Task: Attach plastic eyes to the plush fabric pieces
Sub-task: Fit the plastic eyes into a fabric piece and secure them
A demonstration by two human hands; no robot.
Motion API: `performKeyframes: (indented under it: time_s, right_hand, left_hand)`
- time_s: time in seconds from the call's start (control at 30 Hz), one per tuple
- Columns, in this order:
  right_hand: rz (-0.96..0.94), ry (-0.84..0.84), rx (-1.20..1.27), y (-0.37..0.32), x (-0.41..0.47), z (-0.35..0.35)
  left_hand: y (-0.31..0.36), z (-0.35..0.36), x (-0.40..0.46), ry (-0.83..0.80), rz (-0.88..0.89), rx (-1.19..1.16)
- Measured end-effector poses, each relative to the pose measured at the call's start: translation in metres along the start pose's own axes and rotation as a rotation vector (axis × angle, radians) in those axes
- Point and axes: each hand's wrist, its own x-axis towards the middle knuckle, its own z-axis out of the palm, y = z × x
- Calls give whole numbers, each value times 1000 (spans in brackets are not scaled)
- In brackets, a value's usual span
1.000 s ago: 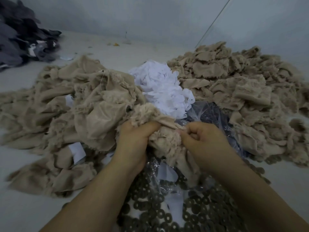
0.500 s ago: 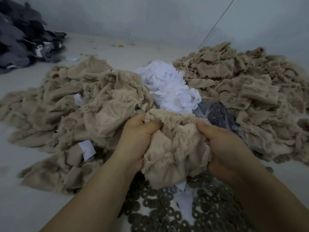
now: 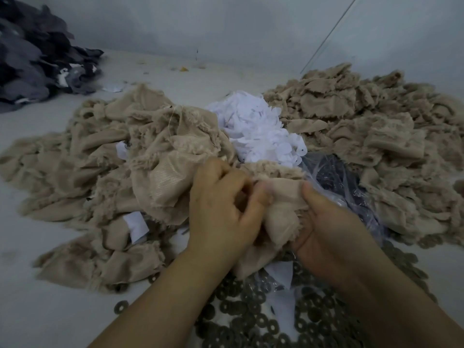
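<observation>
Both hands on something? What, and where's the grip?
Yes: one beige plush fabric piece. Left hand pinches its left side; right hand cups it from below, thumb on the upper right edge.

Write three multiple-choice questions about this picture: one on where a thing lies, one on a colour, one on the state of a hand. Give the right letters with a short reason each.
1. Where is the white pile?
A) between the two beige piles
B) on the dark fabric heap
C) under the forearms

2. What colour is the fabric piece being held?
A) grey
B) beige
C) white

3. What is the left hand doing?
A) lying flat on the table
B) hanging idle
C) gripping the piece

Answers:
1 A, beige heaps lie on both its sides.
2 B, it matches the beige piles.
3 C, its fingers curl on the cloth; the right hand holds the piece too.
</observation>
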Motion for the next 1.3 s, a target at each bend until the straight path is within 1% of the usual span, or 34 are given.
performKeyframes:
  time_s: [0.07,0.13,0.23,0.3,0.37,0.43,0.57,0.6,0.7,0.8,0.9,1.0,1.17,1.3]
  right_hand:
    - [8,-29,-45,7,0,1]
    - [4,-40,-47,12,1,2]
    - [-27,-46,-20,13,2,2]
    - [-43,-71,-75,13,1,2]
    - [-47,-66,-141,12,0,1]
    - [-54,-30,-144,11,0,0]
    - [-54,-14,-96,12,0,2]
    - [-47,-12,-86,13,-1,2]
    - [-7,1,-88,13,-1,3]
    - [-4,11,-77,13,-1,3]
    - [-37,-27,-99,16,-3,5]
    - [-47,-32,-122,17,-6,7]
    - [54,-5,-59,15,-7,9]
    - [108,-19,-35,14,-8,9]
  left_hand:
    - [0,2,1,-123,-72,29]
    - [-1,2,0,-186,-69,72]
    - [-5,4,-1,-200,-33,41]
    - [-5,4,-1,-194,-20,-13]
    - [-4,5,-1,-210,-17,-123]
    - [-2,6,-1,-229,-99,-277]
    - [1,4,0,-264,-412,-613]
    - [1,3,0,-273,-468,-683]
    - [-1,4,-1,-290,-534,-809]
    - [-1,6,-1,-305,-517,-827]
    - [0,6,-1,-310,-484,-783]
    - [1,7,-1,-308,-489,-743]
    - [2,8,-2,-307,-504,-783]
    - [3,9,-2,-328,-504,-808]
